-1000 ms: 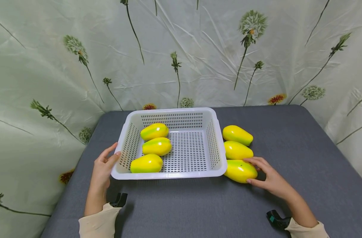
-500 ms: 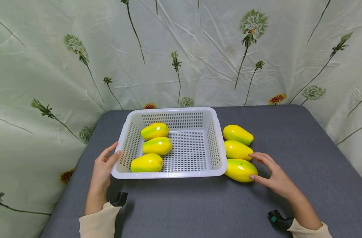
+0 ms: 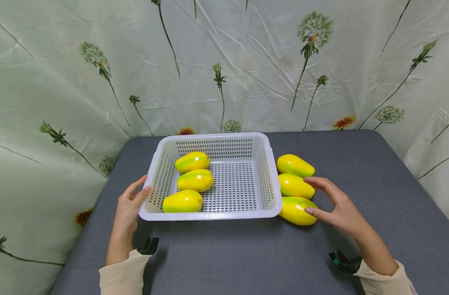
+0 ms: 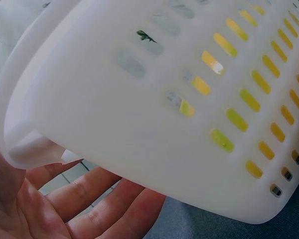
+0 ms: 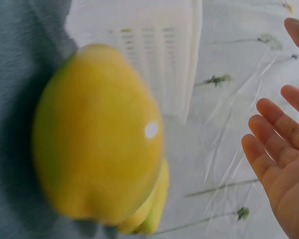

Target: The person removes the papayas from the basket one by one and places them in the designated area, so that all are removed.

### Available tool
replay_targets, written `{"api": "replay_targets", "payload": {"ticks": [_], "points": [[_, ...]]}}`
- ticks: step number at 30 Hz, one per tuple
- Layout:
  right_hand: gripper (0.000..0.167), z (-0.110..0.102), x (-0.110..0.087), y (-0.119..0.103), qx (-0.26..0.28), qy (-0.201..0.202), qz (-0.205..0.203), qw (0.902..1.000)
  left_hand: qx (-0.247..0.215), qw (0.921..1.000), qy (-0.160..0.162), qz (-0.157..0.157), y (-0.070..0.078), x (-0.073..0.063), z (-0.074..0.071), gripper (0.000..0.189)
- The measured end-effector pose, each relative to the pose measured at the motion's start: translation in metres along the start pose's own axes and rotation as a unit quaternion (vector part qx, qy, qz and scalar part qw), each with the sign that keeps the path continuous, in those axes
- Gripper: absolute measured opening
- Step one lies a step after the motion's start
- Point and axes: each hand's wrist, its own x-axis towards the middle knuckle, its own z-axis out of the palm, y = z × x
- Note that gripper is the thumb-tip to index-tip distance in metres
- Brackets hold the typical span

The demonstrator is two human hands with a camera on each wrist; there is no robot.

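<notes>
A white plastic basket holds three yellow-green papayas: a far one, a middle one and a near one. My left hand holds its left rim, thumb on the edge; in the left wrist view, my fingers lie below the rim, outside the wall. Beside the basket's right wall, three more papayas lie in a row: a far one, a middle one and a near one. Above the nearer two hovers my right hand, fingers spread and apart from the fruit in the right wrist view.
A grey cloth covers the table, which meets a pale flowered curtain at the back. Each wrist wears a black camera mount, one at the left wrist and one at the right wrist.
My right hand has come off the near papaya and risen a little, with its fingertips now over the middle one. The left hand, basket and fruit stay in place.
</notes>
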Motion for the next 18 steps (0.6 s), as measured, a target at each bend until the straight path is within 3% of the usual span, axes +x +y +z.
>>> {"api": "replay_targets", "payload": {"ticks": [7, 18], "points": [[0.078, -0.002, 0.028, -0.017, -0.018, -0.010, -0.034, 0.9992, -0.001, 1.0000, -0.001, 0.000, 0.002, 0.001, 0.001, 0.052], [0.073, 0.006, 0.080, -0.042, -0.011, -0.042, -0.045, 0.9980, 0.000, 1.0000, -0.006, -0.001, 0.000, 0.000, 0.000, 0.053]]}}
